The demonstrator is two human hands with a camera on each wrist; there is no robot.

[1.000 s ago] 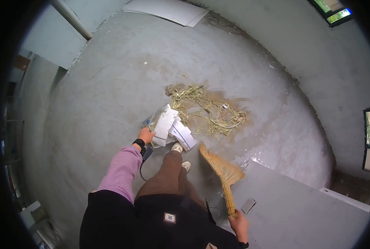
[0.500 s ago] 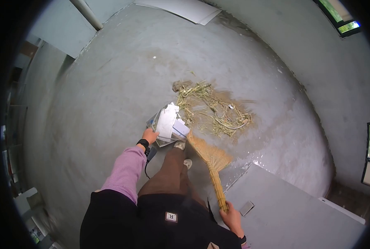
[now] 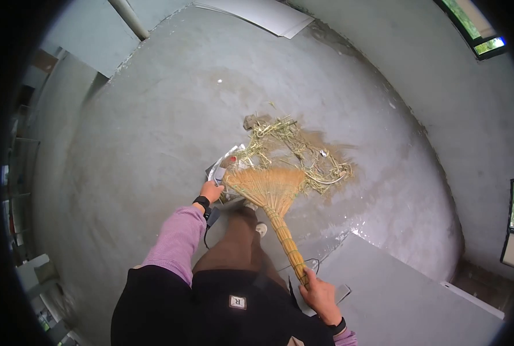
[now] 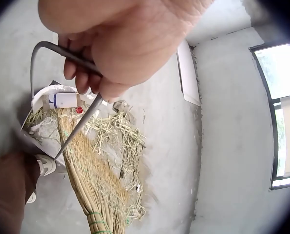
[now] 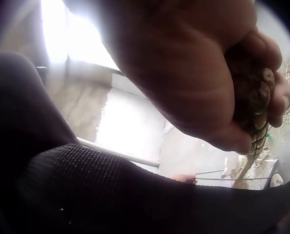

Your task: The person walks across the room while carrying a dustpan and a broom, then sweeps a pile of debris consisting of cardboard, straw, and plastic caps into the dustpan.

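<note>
Left hand [image 3: 211,191] sits mid-frame in the head view, fingers curled round the grey metal handle [image 4: 67,53] of a dustpan [image 3: 219,170] resting on the concrete floor [image 3: 153,115]. Left wrist view confirms the grip: the wire handle runs through the closed fingers. Pan holds white paper scraps [image 4: 62,101] and some straw.

Right hand [image 3: 320,297], lower centre-right, is wrapped tight round the bound stalk end of a straw broom [image 3: 271,199]. Broom slants up-left; its fanned bristles lie at the pan's mouth, touching the near edge of the dry grass and dirt pile [image 3: 300,153], just right of centre.

White shoe [image 3: 259,229] is just below the bristles. Grey board [image 3: 407,288] lies at lower right, flat sheet [image 3: 262,14] at top centre, window [image 3: 479,26] at upper right.
</note>
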